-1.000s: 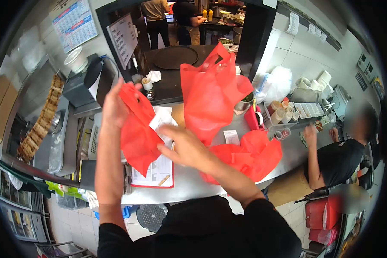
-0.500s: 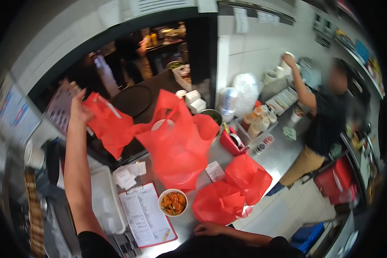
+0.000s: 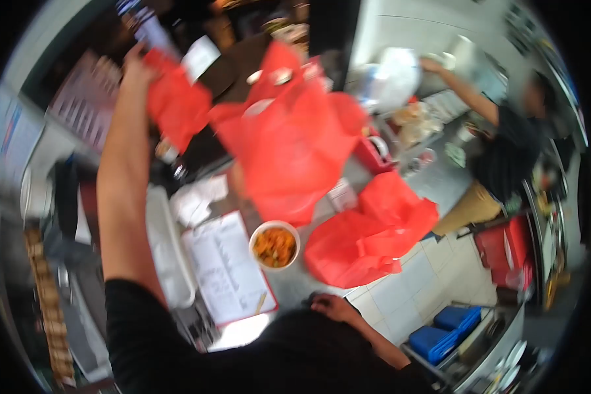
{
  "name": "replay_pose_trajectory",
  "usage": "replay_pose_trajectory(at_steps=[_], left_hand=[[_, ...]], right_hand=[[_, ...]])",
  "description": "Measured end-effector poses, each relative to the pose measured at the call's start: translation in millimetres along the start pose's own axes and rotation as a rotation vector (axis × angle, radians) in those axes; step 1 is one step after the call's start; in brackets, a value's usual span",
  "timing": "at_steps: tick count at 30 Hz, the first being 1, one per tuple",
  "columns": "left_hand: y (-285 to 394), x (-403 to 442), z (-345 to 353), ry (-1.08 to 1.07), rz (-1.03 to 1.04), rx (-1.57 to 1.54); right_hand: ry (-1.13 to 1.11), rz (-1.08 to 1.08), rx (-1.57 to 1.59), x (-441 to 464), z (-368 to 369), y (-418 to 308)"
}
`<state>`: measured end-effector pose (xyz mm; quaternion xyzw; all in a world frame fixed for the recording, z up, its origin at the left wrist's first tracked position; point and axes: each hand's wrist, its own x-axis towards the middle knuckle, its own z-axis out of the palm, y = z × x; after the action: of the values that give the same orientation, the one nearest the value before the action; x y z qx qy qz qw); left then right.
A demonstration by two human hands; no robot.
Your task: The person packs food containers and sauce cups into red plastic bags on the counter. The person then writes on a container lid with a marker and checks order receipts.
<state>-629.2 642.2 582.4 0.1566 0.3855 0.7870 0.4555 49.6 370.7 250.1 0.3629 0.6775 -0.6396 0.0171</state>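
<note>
Raised at the upper left, my left hand (image 3: 138, 64) is closed on the top of a red bag (image 3: 174, 98), which hangs over the dark pass-through ledge. A white slip (image 3: 201, 58) shows beside that bag. My right hand (image 3: 333, 306) rests low against my black shirt, fingers curled, with nothing clear in it. A large red bag (image 3: 289, 148) stands mid-counter. In front of it is a white bowl of orange-red food (image 3: 274, 246), next to a clipboard with a printed sheet (image 3: 226, 269). More red bagging (image 3: 368, 236) lies to the right.
Crumpled white papers (image 3: 197, 200) and a white tray (image 3: 171, 249) lie left of the clipboard. A red tape dispenser (image 3: 374, 151) and a bin of bottles (image 3: 414, 125) are at the right. A co-worker (image 3: 505, 144) reaches toward stacked cups. Blue containers (image 3: 440, 335) sit lower right.
My left hand has carried its red bag from over the counter to the pass-through. My right hand has dropped from the papers to my body. The view has turned; the bowl and crumpled papers are now exposed.
</note>
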Motion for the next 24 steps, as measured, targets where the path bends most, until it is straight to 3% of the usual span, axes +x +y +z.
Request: replay_pose_trajectory(at_steps=[1,2,3,4,5,6,8,10,11,12,14,16,18,22,24], left_hand=[[3.8,12.3,-11.8,0.031,-0.001,0.005],[-2.8,-24.5,13.5,0.203,0.045,0.125],[0.2,-86.0,17.8,0.243,0.019,0.155],[-5.8,-131.4,17.0,0.268,-0.026,0.186],[-20.8,-118.2,-24.6,0.270,0.001,0.169],[-35.1,-100.3,-58.2,0.256,0.033,0.153],[-37.1,-88.9,-25.2,0.237,0.003,0.140],[-27.0,-78.4,26.0,0.203,-0.017,0.117],[-27.9,-80.2,37.4,0.183,-0.005,0.119],[-32.9,-90.5,41.4,0.237,0.004,0.151],[-37.3,-101.1,50.4,0.355,-0.030,0.114],[-28.9,-86.4,27.7,0.237,-0.061,0.214],[-31.5,-95.5,39.7,0.350,0.082,0.208],[-14.6,-84.7,9.9,0.142,0.091,0.175],[-14.5,-74.2,7.7,0.164,0.157,0.217]], right_hand=[[0.075,0.055,-0.023,-0.4,0.5,-1.1],[0.083,0.010,0.034,8.7,1.2,19.5],[0.106,-0.016,0.103,10.0,5.5,41.4],[0.053,0.143,0.179,5.9,-1.0,27.0],[0.018,0.061,0.108,4.5,-4.9,21.9],[-0.069,0.159,0.054,-7.5,-13.6,-25.3],[-0.186,-0.021,0.079,-18.0,-56.1,-134.1],[0.336,-0.560,-0.048,1.1,-112.8,-219.2],[0.830,-0.665,-0.018,24.8,-132.6,-253.5],[1.127,-0.911,-0.245,57.1,-169.4,-297.7],[1.130,-0.936,-0.253,129.4,-201.5,-336.8],[0.381,-0.132,-0.459,139.8,-177.5,-365.6],[0.699,-0.768,-0.847,163.0,-115.7,-310.0],[0.624,-0.909,-0.700,147.2,-99.9,-293.0],[0.520,-0.926,-0.695,136.4,-105.4,-288.8]])
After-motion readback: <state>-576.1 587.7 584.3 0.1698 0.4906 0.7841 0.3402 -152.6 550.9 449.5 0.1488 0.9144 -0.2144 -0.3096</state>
